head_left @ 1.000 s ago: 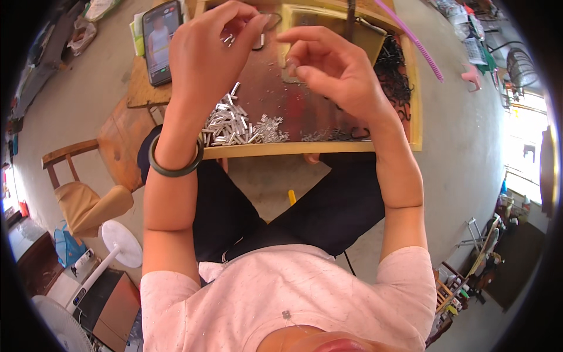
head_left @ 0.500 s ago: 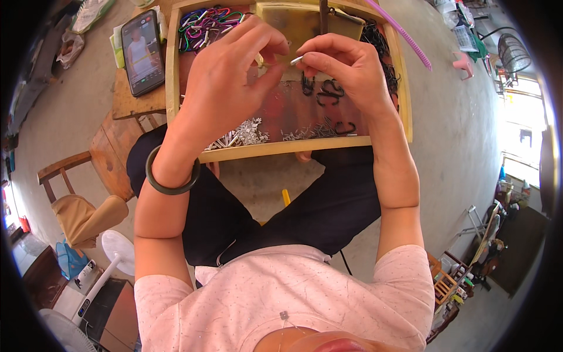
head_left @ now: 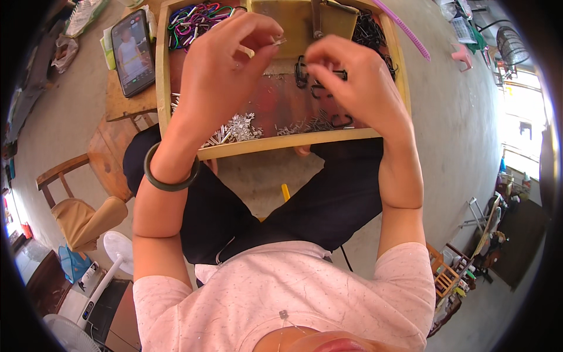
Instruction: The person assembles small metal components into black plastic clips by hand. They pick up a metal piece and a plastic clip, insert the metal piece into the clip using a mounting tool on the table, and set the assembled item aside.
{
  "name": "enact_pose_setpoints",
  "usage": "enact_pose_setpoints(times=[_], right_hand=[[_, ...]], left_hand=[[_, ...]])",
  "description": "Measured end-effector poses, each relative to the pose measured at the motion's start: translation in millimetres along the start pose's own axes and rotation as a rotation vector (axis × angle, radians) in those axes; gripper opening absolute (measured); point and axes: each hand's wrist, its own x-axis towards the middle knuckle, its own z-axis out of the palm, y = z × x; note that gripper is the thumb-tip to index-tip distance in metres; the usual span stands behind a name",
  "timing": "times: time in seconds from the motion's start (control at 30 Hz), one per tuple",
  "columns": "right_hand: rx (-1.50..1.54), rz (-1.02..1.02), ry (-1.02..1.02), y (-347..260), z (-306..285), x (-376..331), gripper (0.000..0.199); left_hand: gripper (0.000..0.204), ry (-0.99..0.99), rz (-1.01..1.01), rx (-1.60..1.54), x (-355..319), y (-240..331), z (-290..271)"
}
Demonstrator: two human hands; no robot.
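drew the right hand (head_left: 362, 79) away from the left hand (head_left: 223, 64), now partly covering black c-shaped hooks (head_left: 298, 75); no longer shows the silver pin pinched in its fingers (head_left: 328, 46) half a second ago.

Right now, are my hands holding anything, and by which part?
Left hand pinches a small shiny piece, gripped part unclear; right hand too blurred to tell.

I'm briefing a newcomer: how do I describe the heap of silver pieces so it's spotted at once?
Start from the wooden-rimmed tray in front of the person. Go to the left part of its near edge, closer to the person than the left hand. The heap of silver pieces there is bright and dense, unlike the darker, sparser bits to its right.
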Motion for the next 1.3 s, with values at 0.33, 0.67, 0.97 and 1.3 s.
enact_pose_setpoints(times=[0.33,0.67,0.97,1.3], right_hand=[[-0.571,-0.085,-0.285,11,13,-46,0.029],[-0.585,-0.18,-0.159,22,24,-43,0.01],[0.654,-0.02,0.114,4,9,-7,0.011],[0.61,-0.174,0.304,0,23,15,0.011]], left_hand=[[0.013,-0.069,-0.137,-0.179,-5,-6,-1],[0.015,-0.091,-0.162,-0.228,-3,-8,10],[0.015,-0.163,-0.271,-0.609,-1,-10,8],[0.017,-0.197,-0.29,-0.688,-1,-11,-1]])
